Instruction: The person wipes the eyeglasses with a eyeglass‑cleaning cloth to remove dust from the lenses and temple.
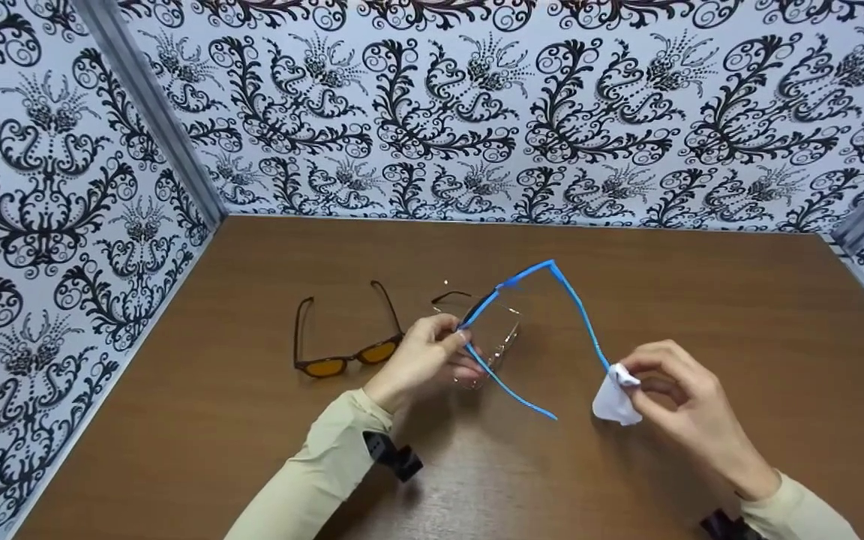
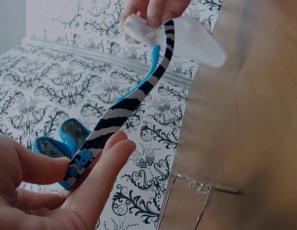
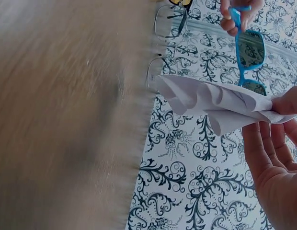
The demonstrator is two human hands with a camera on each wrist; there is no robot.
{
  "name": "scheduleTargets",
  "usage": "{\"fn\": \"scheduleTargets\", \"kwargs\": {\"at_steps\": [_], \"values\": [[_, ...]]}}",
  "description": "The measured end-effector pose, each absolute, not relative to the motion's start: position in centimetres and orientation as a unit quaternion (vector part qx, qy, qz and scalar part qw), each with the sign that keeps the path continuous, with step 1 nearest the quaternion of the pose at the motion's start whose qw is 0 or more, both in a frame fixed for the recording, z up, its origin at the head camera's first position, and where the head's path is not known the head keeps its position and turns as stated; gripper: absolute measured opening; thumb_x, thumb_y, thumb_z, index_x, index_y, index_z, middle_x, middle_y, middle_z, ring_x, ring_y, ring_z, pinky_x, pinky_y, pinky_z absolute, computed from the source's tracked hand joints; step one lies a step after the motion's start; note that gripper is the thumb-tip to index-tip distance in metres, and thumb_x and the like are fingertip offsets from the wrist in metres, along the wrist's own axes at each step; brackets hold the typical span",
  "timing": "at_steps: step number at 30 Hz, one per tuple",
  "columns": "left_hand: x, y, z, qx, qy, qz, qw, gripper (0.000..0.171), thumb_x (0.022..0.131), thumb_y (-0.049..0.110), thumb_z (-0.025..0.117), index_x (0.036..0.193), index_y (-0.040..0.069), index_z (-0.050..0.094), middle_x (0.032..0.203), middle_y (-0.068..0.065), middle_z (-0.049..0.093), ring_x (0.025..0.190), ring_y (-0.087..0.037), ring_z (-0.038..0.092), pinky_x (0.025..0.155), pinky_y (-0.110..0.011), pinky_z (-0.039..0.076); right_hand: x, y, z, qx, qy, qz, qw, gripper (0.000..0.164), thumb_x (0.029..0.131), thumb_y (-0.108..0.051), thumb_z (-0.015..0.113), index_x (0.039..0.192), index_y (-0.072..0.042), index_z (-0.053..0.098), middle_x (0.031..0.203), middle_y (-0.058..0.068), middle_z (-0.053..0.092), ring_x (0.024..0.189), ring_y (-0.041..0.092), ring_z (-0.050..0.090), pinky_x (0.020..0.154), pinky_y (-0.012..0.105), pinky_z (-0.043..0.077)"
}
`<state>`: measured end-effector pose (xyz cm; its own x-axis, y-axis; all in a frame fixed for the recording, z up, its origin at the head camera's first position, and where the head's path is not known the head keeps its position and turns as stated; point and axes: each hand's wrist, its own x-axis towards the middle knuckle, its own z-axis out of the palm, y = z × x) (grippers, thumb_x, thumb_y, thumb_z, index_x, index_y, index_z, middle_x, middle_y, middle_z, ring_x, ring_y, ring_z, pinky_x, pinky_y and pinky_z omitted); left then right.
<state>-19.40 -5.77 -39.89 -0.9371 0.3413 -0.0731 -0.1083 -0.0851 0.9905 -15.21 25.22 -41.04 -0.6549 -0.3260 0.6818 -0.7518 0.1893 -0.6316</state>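
Note:
My left hand [image 1: 428, 349] pinches a pair of blue sunglasses [image 1: 580, 304] near one hinge, thumb on the outside of the arm. In the left wrist view that arm [image 2: 119, 115] shows black and white zebra stripes, with the dark lenses [image 2: 75, 132] beyond it. Between thumb and fingers my right hand [image 1: 694, 405] grips a white cloth [image 1: 616, 401], folded over the tip of the far arm, which is hidden. The cloth's loose end hangs in creases in the right wrist view. Both hands hold the sunglasses raised above the table.
Glasses with orange lenses [image 1: 325, 367] and dark frames lie unfolded on the brown table [image 1: 199, 450], left of my left hand. Thin-framed clear glasses [image 1: 505, 346] lie partly behind that hand. Patterned panels [image 1: 447, 97] stand along the table's back and sides.

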Motion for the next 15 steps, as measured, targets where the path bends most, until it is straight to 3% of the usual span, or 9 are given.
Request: {"fn": "scheduleTargets", "kwargs": {"at_steps": [6,9,15], "values": [[-19.6,-5.6,-40.2,0.089,0.653,0.736,0.155,0.009,0.099,-0.003,0.043,0.095,-0.006,0.051,0.083,-0.013,0.061,0.070,-0.025,0.069,0.067,-0.034,0.058,-15.1,25.0,-41.0,0.382,-0.716,0.551,0.192,0.046,0.062,0.039,0.055,0.100,0.014,0.061,0.102,0.022,0.053,0.092,0.016,0.060,0.074,0.023,0.054],[-19.6,-5.5,-40.3,0.092,0.652,0.736,0.160,0.008,0.099,-0.003,0.043,0.096,-0.006,0.050,0.086,-0.018,0.062,0.070,-0.023,0.068,0.067,-0.035,0.058,-15.4,24.8,-40.9,0.387,-0.715,0.548,0.195,0.046,0.061,0.039,0.055,0.101,0.015,0.059,0.102,0.022,0.053,0.094,0.016,0.060,0.076,0.022,0.054],[-19.4,-5.1,-40.5,0.101,0.657,0.729,0.167,0.009,0.099,-0.002,0.045,0.098,-0.008,0.052,0.087,-0.022,0.062,0.072,-0.029,0.069,0.068,-0.036,0.058,-16.4,24.9,-40.5,0.393,-0.769,0.437,0.250,0.041,0.061,0.029,0.065,0.095,0.006,0.063,0.090,0.013,0.061,0.087,0.011,0.059,0.079,0.015,0.048]]}}
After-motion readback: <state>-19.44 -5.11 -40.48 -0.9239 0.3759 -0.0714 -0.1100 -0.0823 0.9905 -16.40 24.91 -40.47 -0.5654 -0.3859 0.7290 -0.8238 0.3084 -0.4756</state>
